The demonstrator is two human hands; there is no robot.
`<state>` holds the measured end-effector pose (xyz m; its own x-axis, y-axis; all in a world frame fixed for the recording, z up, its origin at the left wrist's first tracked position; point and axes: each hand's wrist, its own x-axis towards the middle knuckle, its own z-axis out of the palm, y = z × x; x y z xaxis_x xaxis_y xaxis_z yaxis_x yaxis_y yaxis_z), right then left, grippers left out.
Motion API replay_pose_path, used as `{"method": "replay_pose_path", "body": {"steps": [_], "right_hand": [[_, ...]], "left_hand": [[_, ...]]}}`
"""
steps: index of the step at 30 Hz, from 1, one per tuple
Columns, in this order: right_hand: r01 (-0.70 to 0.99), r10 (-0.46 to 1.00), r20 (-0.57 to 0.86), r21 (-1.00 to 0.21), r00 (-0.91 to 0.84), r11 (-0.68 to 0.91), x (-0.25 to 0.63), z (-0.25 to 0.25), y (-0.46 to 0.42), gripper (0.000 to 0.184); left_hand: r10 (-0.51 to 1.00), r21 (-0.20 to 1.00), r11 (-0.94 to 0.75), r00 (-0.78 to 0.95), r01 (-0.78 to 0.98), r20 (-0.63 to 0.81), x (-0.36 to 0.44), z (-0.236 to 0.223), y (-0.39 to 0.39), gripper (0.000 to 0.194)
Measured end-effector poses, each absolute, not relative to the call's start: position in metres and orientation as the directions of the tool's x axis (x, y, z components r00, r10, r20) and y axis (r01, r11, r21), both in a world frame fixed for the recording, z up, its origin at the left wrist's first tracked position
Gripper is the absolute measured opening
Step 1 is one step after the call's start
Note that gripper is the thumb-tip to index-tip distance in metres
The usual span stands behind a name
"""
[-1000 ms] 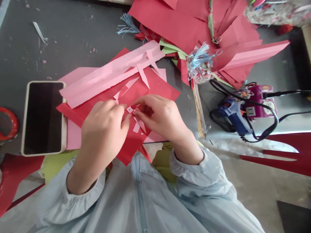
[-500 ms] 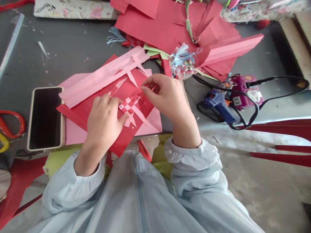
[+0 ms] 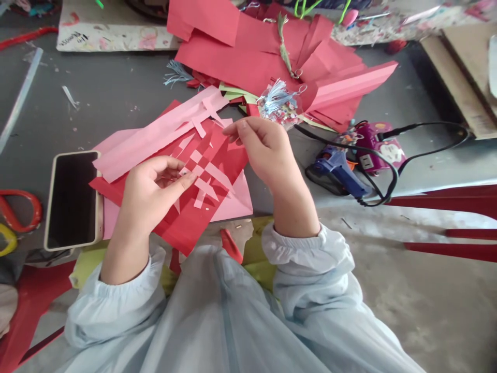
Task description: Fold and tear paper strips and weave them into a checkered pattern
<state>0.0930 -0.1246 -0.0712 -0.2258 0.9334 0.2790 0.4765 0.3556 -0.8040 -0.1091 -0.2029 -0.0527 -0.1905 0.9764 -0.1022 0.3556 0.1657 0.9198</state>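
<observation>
Between the thumb and fingers of my left hand (image 3: 151, 189) is the head end of a small woven paper fish (image 3: 200, 170), checkered in red and pale pink, with loose pointed strips sticking out. My right hand (image 3: 267, 147) is closed in a pinch at the fish's far right side, on the end of a red paper strip; the fingers partly hide it. Below the fish lies a sheet of red paper (image 3: 190, 228). A folded pink paper (image 3: 135, 142) with cut strips lies beyond my left hand.
A phone (image 3: 72, 199) and red-handled scissors (image 3: 37, 210) lie at the left. Red paper sheets (image 3: 217, 57) are piled at the back, with a blue tassel (image 3: 278, 97) on a bag of beads. A blue glue gun (image 3: 337, 168) with a black cord lies at the right.
My left hand has turned and shifted left, and its thumb and fingers now pinch the fish's head end. The fish appears lifted and tilted. My right hand stays near its far side.
</observation>
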Motion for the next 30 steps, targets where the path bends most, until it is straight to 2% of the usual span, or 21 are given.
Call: {"method": "replay_pose_path", "body": {"steps": [5,12,18,24,30], "right_hand": [[0.344,0.923,0.181,-0.889,-0.340,0.301,0.089,-0.054,-0.132,0.054],[0.165,0.856,0.066,-0.971,-0.513,0.174,0.081,-0.052,-0.134,0.038],[0.181,0.864,0.031,-0.973,-0.503,0.140,0.080,-0.054,-0.135,0.021],[0.231,0.861,0.051,-0.954,-0.507,0.192,0.082,-0.053,-0.133,0.022],[0.249,0.896,0.066,-0.949,-0.439,0.192,0.089,-0.061,-0.128,0.016]], "left_hand": [[0.968,0.962,0.225,-0.149,0.152,-0.203,-0.112,-0.050,-0.203,0.028],[0.966,0.956,0.237,-0.148,0.172,-0.213,-0.107,-0.043,-0.203,0.024],[0.975,0.958,0.208,-0.116,0.197,-0.188,-0.106,-0.044,-0.203,0.021],[0.972,0.941,0.224,-0.123,0.255,-0.199,-0.105,-0.042,-0.203,0.022],[0.974,0.952,0.220,-0.110,0.212,-0.200,-0.107,-0.043,-0.203,0.016]]}}
